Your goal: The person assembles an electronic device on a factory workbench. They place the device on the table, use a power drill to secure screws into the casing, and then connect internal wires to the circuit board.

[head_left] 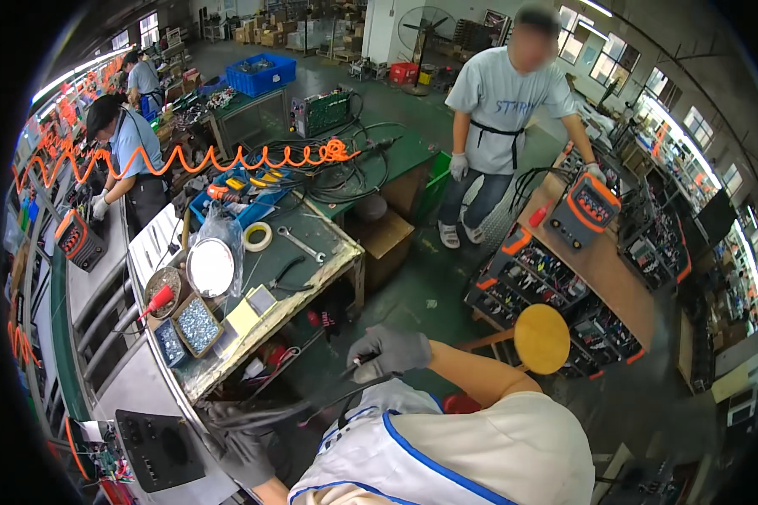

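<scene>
In front of my body, my right hand (389,350) wears a grey glove, its fingers closed on a long dark strip-like thing (307,406). That strip is blurred and slants down to the left, so I cannot make out its kind. At its other end is my left hand (248,454), also gloved in grey. Motion smears the left fingers, and whether they grip the strip cannot be told. Beside the left hand, a black panel (158,450) with small fittings lies on the conveyor line (135,383).
A green-topped workbench (303,282) holds pliers (282,276), a wrench (301,244), tape (258,236) and a box of screws (199,326). An orange coiled hose (253,157) hangs across. A round stool (541,338) stands right. One co-worker (514,109) touches an orange-black machine (583,210); others work left.
</scene>
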`<action>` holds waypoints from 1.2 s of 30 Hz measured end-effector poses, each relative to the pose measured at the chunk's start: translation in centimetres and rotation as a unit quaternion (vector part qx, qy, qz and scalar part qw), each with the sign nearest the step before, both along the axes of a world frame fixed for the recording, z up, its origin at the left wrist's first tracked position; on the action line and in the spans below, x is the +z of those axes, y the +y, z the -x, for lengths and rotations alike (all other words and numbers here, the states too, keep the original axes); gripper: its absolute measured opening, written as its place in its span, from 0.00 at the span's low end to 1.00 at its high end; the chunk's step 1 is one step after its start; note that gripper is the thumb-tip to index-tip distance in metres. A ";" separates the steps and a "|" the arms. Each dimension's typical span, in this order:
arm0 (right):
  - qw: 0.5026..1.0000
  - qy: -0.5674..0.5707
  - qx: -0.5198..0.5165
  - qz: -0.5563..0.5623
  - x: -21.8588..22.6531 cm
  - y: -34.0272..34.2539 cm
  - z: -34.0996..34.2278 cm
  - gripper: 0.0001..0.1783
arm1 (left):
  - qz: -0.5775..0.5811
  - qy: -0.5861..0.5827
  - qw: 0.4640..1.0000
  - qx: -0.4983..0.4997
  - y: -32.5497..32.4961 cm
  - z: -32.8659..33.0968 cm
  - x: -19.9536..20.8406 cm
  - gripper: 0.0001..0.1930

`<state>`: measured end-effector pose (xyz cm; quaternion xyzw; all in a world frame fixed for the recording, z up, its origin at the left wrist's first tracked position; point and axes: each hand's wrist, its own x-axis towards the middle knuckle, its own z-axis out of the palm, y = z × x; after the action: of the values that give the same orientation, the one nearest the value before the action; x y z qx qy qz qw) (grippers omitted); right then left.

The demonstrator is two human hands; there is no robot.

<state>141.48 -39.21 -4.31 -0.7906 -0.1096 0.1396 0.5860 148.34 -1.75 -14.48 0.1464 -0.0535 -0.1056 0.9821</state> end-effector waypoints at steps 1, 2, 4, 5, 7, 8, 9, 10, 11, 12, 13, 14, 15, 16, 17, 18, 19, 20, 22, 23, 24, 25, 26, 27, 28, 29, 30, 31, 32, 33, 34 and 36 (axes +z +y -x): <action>0.999 0.028 0.008 0.022 -1.5 -1.7 0.1 0.14 | 0.059 -0.039 0.997 -0.044 0.6 -0.9 -1.1 0.26; 0.997 0.057 0.022 0.040 -3.0 -3.2 0.2 0.16 | 0.113 -0.078 0.987 -0.082 1.4 -1.6 -1.8 0.25; 0.991 0.091 0.037 0.090 -5.4 -5.6 0.8 0.20 | -0.178 -0.191 0.958 0.121 0.1 -1.7 0.0 0.21; 0.987 0.095 0.048 0.117 -6.2 -6.7 1.2 0.22 | -0.492 -0.074 0.813 0.303 -1.6 -0.4 1.6 0.19; 0.981 0.049 0.072 0.175 -10.4 -8.5 2.5 0.22 | -0.267 0.056 0.952 0.141 -0.9 -2.5 0.5 0.10; 0.982 0.155 0.019 0.107 -10.3 -7.7 3.1 0.16 | -0.150 0.078 0.983 0.069 -1.4 -2.8 0.6 0.09; 0.980 0.175 0.007 0.089 -12.5 -8.4 3.8 0.10 | -0.098 0.112 0.988 0.031 -2.5 -2.9 0.7 0.11; 0.952 0.244 0.014 0.184 -13.1 -8.5 4.1 0.15 | -0.046 0.004 0.999 0.027 -4.6 -3.4 3.6 0.08; 0.978 0.175 -0.004 0.116 -13.9 -8.3 4.8 0.14 | -0.124 0.050 0.986 0.098 -5.2 -3.0 5.1 0.09; 0.970 0.209 -0.035 0.120 -15.2 -8.5 5.7 0.14 | -0.159 0.084 0.974 0.135 -5.7 -2.0 7.2 0.11; 0.967 0.181 -0.059 0.166 -16.9 -9.9 6.8 0.14 | -0.185 0.110 0.964 0.155 -6.1 -1.9 8.7 0.13; 0.961 0.158 -0.083 0.211 -18.7 -11.4 7.7 0.15 | -0.203 0.084 0.963 0.157 -5.1 -1.3 9.0 0.14; 0.957 0.115 -0.067 0.259 -20.4 -12.7 8.0 0.16 | -0.220 0.060 0.961 0.156 -4.4 -0.6 8.9 0.15; 0.947 0.072 -0.053 0.308 -22.2 -13.9 8.2 0.16 | -0.239 0.034 0.959 0.151 -4.2 -0.2 8.7 0.16; 0.942 0.072 -0.023 0.327 -23.2 -14.8 8.2 0.16 | -0.255 0.042 0.953 0.159 -4.4 0.1 8.8 0.15; 0.934 0.075 0.002 0.349 -23.3 -14.9 8.5 0.16 | -0.268 0.052 0.948 0.161 -4.6 0.5 8.7 0.15; 0.924 0.057 -0.006 0.379 -23.4 -14.9 8.6 0.16 | -0.281 0.062 0.944 0.162 -4.7 0.7 8.7 0.14; 0.911 0.036 -0.013 0.411 -22.6 -15.2 8.0 0.15 | -0.265 0.064 0.950 0.154 -4.7 0.8 7.9 0.15; 0.896 -0.040 -0.006 0.442 -24.0 -16.3 7.2 0.15 | -0.255 0.063 0.948 0.177 -3.5 1.5 7.2 0.16; 0.889 -0.090 -0.010 0.449 -26.9 -18.7 7.1 0.14 | -0.242 0.057 0.953 0.170 -3.6 1.2 7.0 0.16; 0.875 -0.131 -0.025 0.465 -27.9 -21.0 8.7 0.14 | -0.236 0.073 0.957 0.150 -3.5 0.3 6.6 0.16; 0.860 -0.077 -0.035 0.503 -27.3 -21.5 7.5 0.11 | -0.225 0.099 0.958 0.149 -2.3 1.1 5.6 0.16; 0.847 -0.119 -0.092 0.510 -26.9 -21.9 6.8 0.09 | -0.208 0.103 0.967 0.103 -1.3 1.3 4.3 0.16; 0.830 -0.124 -0.151 0.523 -25.4 -21.6 5.6 0.08 | -0.193 0.104 0.974 0.057 0.0 1.7 2.6 0.16; 0.835 -0.201 -0.208 0.468 -24.3 -21.8 3.9 0.07 | -0.176 0.123 0.976 0.035 0.8 2.2 0.7 0.14; 0.826 -0.179 -0.223 0.487 -23.1 -22.2 2.2 0.08 | -0.163 0.141 0.976 0.014 1.5 3.0 -1.5 0.13; 0.760 -0.340 -0.303 0.463 -23.1 -22.2 0.4 0.10 | -0.125 0.199 0.972 0.006 2.2 3.7 -4.3 0.12; 0.792 -0.341 -0.335 0.379 -19.4 -20.4 -1.9 0.13 | -0.094 0.262 0.961 0.008 3.2 5.0 -7.1 0.12; 0.741 -0.370 -0.375 0.418 -18.7 -20.6 -3.4 0.14 | -0.085 0.300 0.950 0.015 4.3 6.0 -10.3 0.12; 0.738 -0.405 -0.401 0.361 -15.5 -18.8 -5.3 0.16 | -0.080 0.342 0.936 0.030 5.1 7.4 -13.0 0.12; 0.771 -0.366 -0.505 0.127 -15.1 -18.9 -7.2 0.17 | -0.084 0.424 0.900 0.049 4.9 7.9 -14.4 0.11; 0.731 -0.307 -0.600 -0.106 -13.0 -18.9 -9.3 0.18 | -0.089 0.538 0.834 0.083 5.9 9.9 -17.9 0.11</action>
<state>150.80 -58.07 -17.35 -0.6244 0.1994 -0.5043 0.5622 138.39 4.13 -32.43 0.1573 0.5054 -0.0905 0.8436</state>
